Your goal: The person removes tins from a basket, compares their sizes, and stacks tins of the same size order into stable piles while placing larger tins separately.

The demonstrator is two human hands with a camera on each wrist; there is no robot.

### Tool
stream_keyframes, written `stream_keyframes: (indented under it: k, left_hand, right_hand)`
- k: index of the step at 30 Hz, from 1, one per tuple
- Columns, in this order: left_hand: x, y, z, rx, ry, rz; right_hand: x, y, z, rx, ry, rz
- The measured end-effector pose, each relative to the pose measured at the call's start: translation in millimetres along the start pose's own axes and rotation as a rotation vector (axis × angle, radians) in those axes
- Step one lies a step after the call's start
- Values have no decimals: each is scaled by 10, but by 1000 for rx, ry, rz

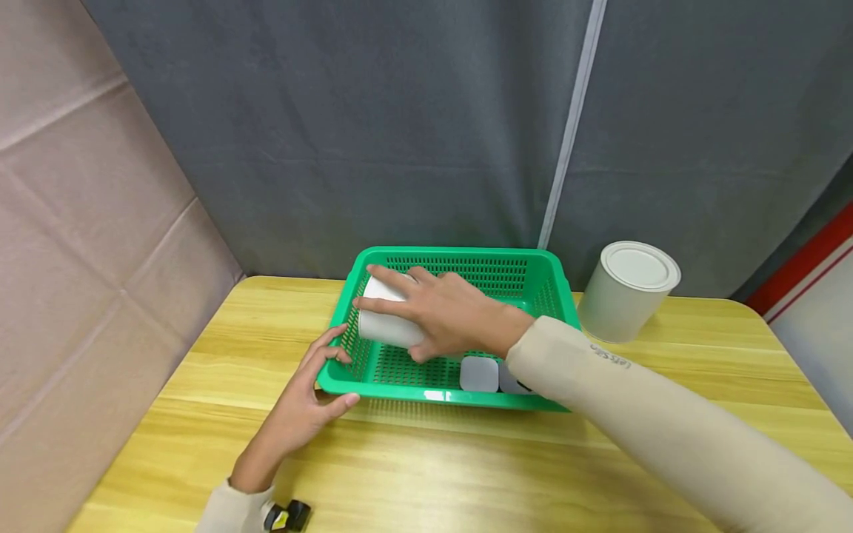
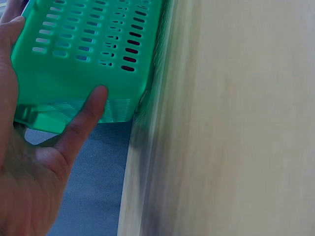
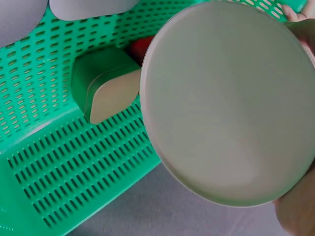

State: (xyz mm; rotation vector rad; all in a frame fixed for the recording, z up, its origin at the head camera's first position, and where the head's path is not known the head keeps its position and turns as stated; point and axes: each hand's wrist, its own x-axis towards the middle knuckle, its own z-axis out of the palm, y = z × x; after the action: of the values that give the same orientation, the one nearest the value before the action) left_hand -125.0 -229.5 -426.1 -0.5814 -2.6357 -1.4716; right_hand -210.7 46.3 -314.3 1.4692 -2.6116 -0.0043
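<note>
A green plastic basket (image 1: 460, 252) with slotted walls stands on the wooden table. My left hand (image 1: 300, 407) grips its near left corner, fingers over the rim; in the left wrist view the thumb presses the outer wall. Inside the basket's left part, my right hand (image 1: 453, 314) holds a white cylindrical can (image 1: 383, 329) that lies tilted, fingers spread across its side. The can's round pale end (image 3: 226, 108) fills much of the right wrist view. Beneath my right forearm, a light grey square-ended container (image 1: 479, 374) sits along the near wall, with another grey one (image 1: 509, 379) partly hidden beside it.
A larger white lidded can (image 1: 629, 292) stands on the table right of the basket. In the right wrist view, a green rounded box (image 3: 106, 81) and a bit of something red (image 3: 140, 47) show inside the basket. A grey curtain (image 1: 400, 133) hangs behind the table (image 1: 426, 466).
</note>
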Motion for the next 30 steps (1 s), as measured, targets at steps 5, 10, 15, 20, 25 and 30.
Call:
stream_keyframes:
  k: [5, 10, 15, 20, 25, 30]
  left_hand:
    - [5, -9, 0, 24, 3, 4]
    - [-2, -26, -7, 49, 14, 11]
    - [-12, -38, -11, -4, 10, 7]
    - [-14, -33, -15, 16, 14, 1]
    - [-17, -33, -18, 53, 20, 8]
    - [-14, -41, -16, 44, 22, 15]
  right_hand:
    - [-73, 40, -83, -12, 25, 64]
    - [-174, 88, -143, -20, 94, 110]
    - [-289, 160, -191, 15, 160, 169]
    - [-425, 229, -248, 32, 219, 230]
    - [-592, 282, -299, 40, 278, 293]
    - [-752, 310, -351, 50, 308, 355]
